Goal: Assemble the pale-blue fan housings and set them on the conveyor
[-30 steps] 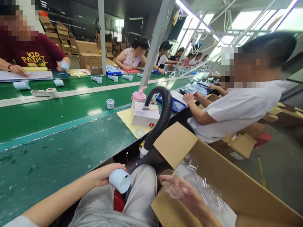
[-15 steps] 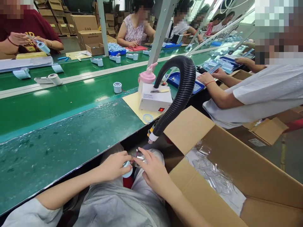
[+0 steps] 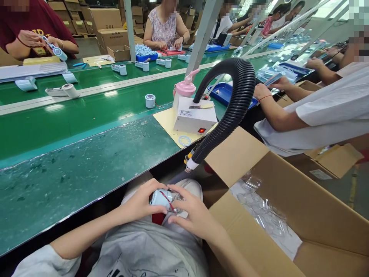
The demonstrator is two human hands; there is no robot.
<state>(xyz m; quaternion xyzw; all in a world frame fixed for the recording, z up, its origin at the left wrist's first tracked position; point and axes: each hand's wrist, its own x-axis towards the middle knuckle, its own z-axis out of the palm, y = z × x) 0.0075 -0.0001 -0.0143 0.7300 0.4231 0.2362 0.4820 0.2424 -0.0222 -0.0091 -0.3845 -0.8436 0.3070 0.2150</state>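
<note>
Over my lap, my left hand (image 3: 144, 200) is wrapped round a light blue cylindrical housing (image 3: 160, 199) with a red wire along its side. Facing it, my right hand (image 3: 191, 209) has its fingers curled round a clear plastic part (image 3: 177, 200) that meets the housing's right end. Where exactly the two pieces touch is partly hidden by my fingers. Just above my hands hangs the nozzle (image 3: 190, 165) of a black corrugated hose (image 3: 245, 88). A similar housing (image 3: 150, 100) stands upright on the green belt, a red wire trailing from it.
A white box (image 3: 194, 117) with a lit red switch stands on a yellow sheet (image 3: 164, 125) beside a pink-lidded bottle (image 3: 184, 88). At my right, an open carton (image 3: 323, 215) holds clear plastic pieces (image 3: 265, 211). Co-workers sit across the green belt (image 3: 115, 115) and to my right.
My hands have brought the housing and the clear part together; the housing now lies sideways with its red wire showing. The view has shifted slightly.
</note>
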